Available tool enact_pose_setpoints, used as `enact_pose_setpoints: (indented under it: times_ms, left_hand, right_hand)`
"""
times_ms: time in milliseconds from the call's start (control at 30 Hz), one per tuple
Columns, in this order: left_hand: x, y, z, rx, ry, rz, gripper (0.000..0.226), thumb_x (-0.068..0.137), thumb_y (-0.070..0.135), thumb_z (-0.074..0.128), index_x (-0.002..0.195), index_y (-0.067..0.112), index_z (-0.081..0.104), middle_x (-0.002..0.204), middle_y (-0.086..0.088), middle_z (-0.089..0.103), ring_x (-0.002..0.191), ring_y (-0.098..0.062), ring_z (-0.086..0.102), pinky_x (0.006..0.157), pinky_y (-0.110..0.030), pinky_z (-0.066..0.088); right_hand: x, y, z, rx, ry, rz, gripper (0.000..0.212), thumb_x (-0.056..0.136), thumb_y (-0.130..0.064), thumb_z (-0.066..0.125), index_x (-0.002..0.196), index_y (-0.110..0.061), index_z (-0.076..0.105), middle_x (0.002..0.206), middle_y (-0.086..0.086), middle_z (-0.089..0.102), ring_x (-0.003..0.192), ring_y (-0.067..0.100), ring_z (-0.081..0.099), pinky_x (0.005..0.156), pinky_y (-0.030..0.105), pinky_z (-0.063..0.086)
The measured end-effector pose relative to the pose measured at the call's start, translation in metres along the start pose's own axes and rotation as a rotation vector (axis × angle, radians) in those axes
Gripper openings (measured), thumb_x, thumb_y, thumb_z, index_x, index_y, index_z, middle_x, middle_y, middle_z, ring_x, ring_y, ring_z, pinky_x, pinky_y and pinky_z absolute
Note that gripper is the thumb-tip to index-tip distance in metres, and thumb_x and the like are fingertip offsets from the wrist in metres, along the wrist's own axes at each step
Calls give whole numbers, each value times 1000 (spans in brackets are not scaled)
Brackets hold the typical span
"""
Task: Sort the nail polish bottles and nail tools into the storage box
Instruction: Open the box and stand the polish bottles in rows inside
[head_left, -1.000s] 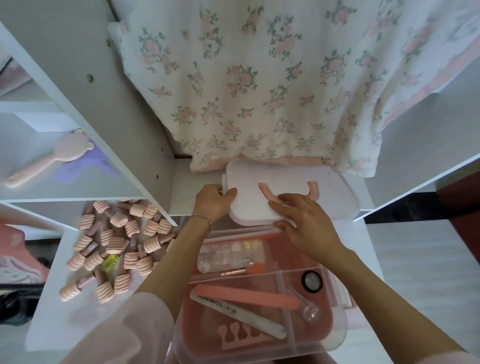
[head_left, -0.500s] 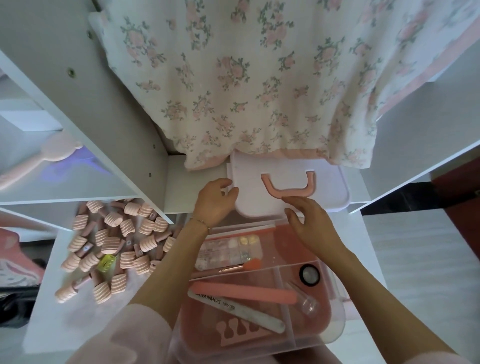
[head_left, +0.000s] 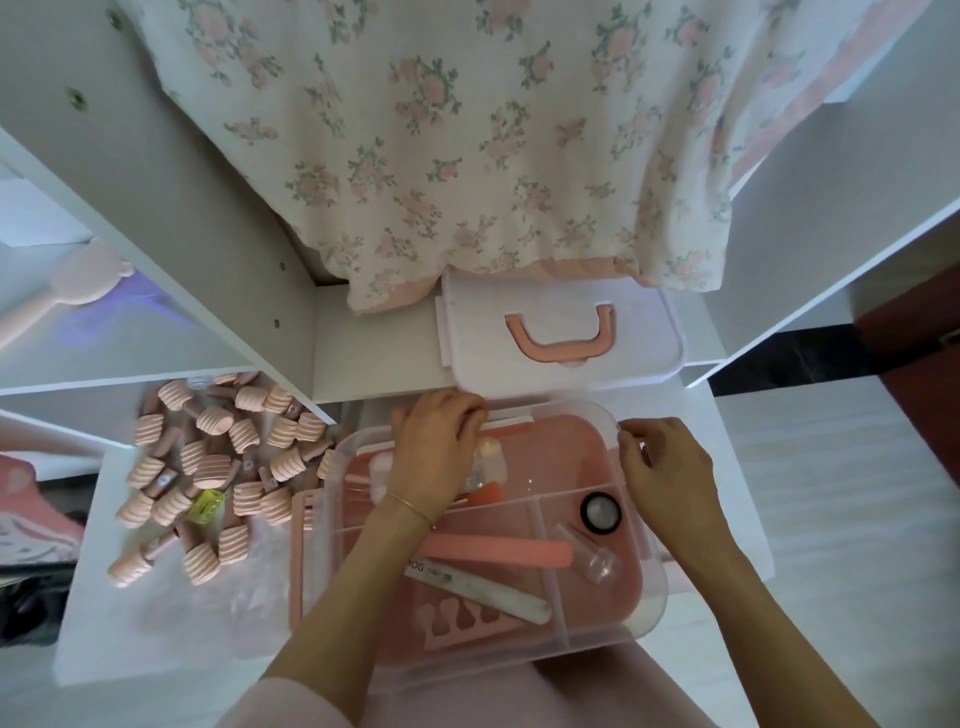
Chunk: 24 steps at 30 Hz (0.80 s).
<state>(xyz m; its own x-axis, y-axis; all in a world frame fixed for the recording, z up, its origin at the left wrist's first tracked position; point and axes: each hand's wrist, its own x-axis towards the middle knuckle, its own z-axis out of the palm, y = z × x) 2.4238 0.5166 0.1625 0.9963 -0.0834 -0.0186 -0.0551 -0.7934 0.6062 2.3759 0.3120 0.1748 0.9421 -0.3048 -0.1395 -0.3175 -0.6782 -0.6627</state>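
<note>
Fingers of your left hand (head_left: 439, 447) are curled over the far rim of the clear tray (head_left: 631, 621), near its left corner; whether they actually grip the rim or only rest on it I cannot tell. Your right hand (head_left: 662, 467) pinches the same rim at the far right corner, thumb and forefinger closed on the plastic edge. Both forearms reach forward from the bottom of the view, the left crossing over the tray's left compartments, the right running along its outer right side.

Step in hand, as I judge it: you are taking hold of the divided tray, which sits in the top of the storage box (head_left: 306, 551), to lift it clear. The lid (head_left: 561, 332) already lies apart on the shelf beyond, pink handle up.

Contents noted in the tray: a pink nail file (head_left: 498, 551), a white file (head_left: 483, 587), a toe separator (head_left: 467, 621), a round black-rimmed pot (head_left: 601, 512).

Outstanding: the nail polish bottles (head_left: 208, 467) lie heaped on the white surface (head_left: 156, 634) just left of the box, none yet stowed.

Next move calls for a level lift with both hands, as the loose tools will slide if the tray tips. Set it down well apart from the bottles.
</note>
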Motion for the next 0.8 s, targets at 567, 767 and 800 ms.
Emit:
enact_pose_setpoints:
  times_ms: [567, 767, 800]
  left_hand:
    - [-22, 67, 29, -55, 15, 112, 27, 86, 20, 48, 104, 9, 65, 112, -11, 59, 107, -28, 53, 94, -45, 42]
    - [-31, 89, 54, 169, -195, 191, 63, 84, 53, 30, 127, 13, 52, 142, -10, 42, 136, -29, 27, 111, -50, 24]
    - [-30, 89, 57, 195, -204, 198, 63, 84, 53, 29, 128, 13, 52, 144, -10, 39, 138, -30, 23, 111, -52, 21]
  right_hand:
    - [-20, 35, -25, 910, -315, 139, 36, 96, -17, 43, 130, -29, 45, 121, -17, 61, 116, 0, 53, 97, 19, 45]
    - [-20, 70, -14, 860, -222, 328, 24, 91, -3, 50, 111, -15, 58, 99, 5, 66, 93, 22, 63, 83, 25, 53]
    - [-22, 73, -10, 855, -260, 335, 23, 91, -3, 51, 109, -13, 60, 94, 5, 66, 89, 22, 63, 80, 23, 53]
